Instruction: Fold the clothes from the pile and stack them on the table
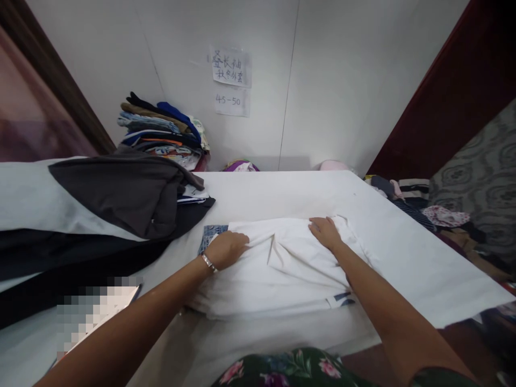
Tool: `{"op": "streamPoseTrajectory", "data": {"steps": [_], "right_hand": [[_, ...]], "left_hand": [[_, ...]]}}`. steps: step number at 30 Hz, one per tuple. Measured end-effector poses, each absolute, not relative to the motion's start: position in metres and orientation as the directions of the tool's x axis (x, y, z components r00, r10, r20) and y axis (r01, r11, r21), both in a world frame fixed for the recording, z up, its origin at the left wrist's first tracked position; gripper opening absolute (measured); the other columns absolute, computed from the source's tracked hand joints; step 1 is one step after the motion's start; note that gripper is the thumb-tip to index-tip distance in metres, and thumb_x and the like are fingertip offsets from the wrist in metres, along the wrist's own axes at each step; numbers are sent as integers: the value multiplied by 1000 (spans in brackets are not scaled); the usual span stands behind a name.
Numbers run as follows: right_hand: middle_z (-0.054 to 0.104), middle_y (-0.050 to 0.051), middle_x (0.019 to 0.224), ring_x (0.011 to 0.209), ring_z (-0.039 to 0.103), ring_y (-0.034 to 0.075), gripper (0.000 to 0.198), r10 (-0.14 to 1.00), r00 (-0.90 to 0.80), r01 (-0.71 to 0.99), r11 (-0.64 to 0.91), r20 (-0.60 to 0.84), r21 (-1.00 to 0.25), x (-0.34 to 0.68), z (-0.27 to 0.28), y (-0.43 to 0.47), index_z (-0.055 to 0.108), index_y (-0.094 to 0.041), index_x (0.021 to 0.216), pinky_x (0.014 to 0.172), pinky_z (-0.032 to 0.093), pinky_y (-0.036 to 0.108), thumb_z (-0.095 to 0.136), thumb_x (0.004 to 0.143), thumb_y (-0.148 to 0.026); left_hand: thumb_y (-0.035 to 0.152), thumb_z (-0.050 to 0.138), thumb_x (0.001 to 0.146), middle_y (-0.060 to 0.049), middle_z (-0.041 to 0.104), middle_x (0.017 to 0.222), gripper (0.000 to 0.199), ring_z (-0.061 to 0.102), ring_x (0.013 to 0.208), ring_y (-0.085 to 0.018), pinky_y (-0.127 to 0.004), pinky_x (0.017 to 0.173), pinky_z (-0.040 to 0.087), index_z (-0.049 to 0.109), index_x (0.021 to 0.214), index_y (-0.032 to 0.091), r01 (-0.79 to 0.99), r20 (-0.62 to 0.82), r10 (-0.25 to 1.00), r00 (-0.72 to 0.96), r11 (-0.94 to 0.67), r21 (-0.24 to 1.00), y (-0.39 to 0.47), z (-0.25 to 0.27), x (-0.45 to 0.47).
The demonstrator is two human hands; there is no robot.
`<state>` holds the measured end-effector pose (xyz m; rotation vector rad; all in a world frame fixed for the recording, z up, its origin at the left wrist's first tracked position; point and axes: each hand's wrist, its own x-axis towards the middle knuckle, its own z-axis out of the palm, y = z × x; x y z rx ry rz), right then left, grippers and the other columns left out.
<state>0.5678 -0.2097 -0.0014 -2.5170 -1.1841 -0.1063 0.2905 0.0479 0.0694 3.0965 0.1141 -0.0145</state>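
A white garment [250, 287] lies partly folded in front of me, with a raised crease in its middle and a dark print near its lower right edge. At its upper left, my left hand [226, 250], with a bracelet on the wrist, has its fingers curled together on the cloth. Over the far edge on the right, my right hand [325, 233] lies on the fabric with its fingers somewhat spread. Blue denim [213, 232] shows from beneath the white garment beside my left hand.
A dark grey garment [116, 185] and black cloth [80, 263] lie to the left on the white table [419, 274]. Behind them rises a stack of folded clothes [161, 129]. Paper notes [230, 67] hang on the wall. More clothes [443, 215] are heaped beyond the right edge.
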Motion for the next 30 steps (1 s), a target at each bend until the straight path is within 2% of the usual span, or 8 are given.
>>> {"op": "streamPoseTrajectory", "data": {"steps": [3, 6, 13, 19, 23, 25, 28, 30], "right_hand": [[65, 12, 123, 119, 55, 25, 40, 736, 642, 763, -582, 217, -283, 570, -4, -211, 63, -17, 119, 112, 22, 49, 42, 93, -38], [66, 12, 122, 118, 55, 25, 41, 736, 639, 765, -580, 223, -281, 572, -6, -212, 63, -18, 119, 111, 23, 49, 41, 92, -40], [65, 11, 124, 120, 55, 26, 40, 741, 635, 768, -578, 218, -274, 574, -8, -212, 63, -18, 119, 110, 24, 49, 41, 92, -39], [62, 12, 130, 124, 52, 27, 38, 756, 632, 767, -577, 170, -282, 571, -3, -209, 61, -19, 123, 110, 23, 52, 42, 94, -34], [64, 11, 127, 122, 53, 29, 33, 732, 660, 722, -557, 168, -411, 572, 3, -208, 65, -19, 116, 111, 23, 54, 51, 89, -31], [68, 9, 119, 115, 57, 27, 34, 711, 686, 683, -558, 153, -471, 572, 10, -211, 65, -19, 116, 108, 31, 53, 53, 89, -34], [71, 8, 109, 104, 63, 24, 41, 639, 736, 619, -502, 224, -603, 561, 28, -224, 62, -17, 121, 96, 46, 46, 50, 91, -42], [70, 7, 111, 106, 62, 24, 41, 594, 736, 617, -390, 325, -683, 543, 40, -242, 65, -18, 117, 94, 48, 43, 51, 90, -45]], "left_hand": [[40, 39, 94, -10, 71, 103, 31, 65, 94, -24, -36, 81, 46, 62, 101, 21, 393, -70, 390, 918, -918, 44, 63, 69, 302], [44, 46, 90, -11, 71, 105, 31, 64, 98, -25, -36, 81, 47, 63, 104, 21, 537, -111, 532, 839, -843, 24, 75, 66, 311], [36, 61, 80, -12, 53, 138, 49, 46, 128, -28, -42, 104, 36, 53, 126, 22, 446, 45, 451, 892, -891, 89, 84, 63, 313], [39, 59, 81, -6, 63, 126, 36, 62, 107, -23, -35, 93, 45, 61, 113, 25, 486, -111, 473, 874, -856, 175, 98, 52, 323], [41, 61, 79, -5, 63, 126, 40, 62, 107, -21, -30, 92, 46, 61, 115, 24, 495, -106, 483, 869, -840, 222, 101, 46, 324], [42, 59, 81, -5, 61, 128, 43, 61, 107, -19, -28, 93, 46, 59, 119, 24, 486, -93, 479, 873, -837, 252, 101, 50, 319], [45, 53, 83, -6, 61, 128, 45, 61, 103, -19, -28, 92, 46, 59, 121, 21, 446, 29, 482, 876, -831, 333, 98, 63, 300], [45, 50, 83, -7, 65, 118, 42, 62, 99, -20, -31, 91, 47, 62, 114, 19, 377, 160, 459, 874, -848, 372, 91, 74, 280]]}}
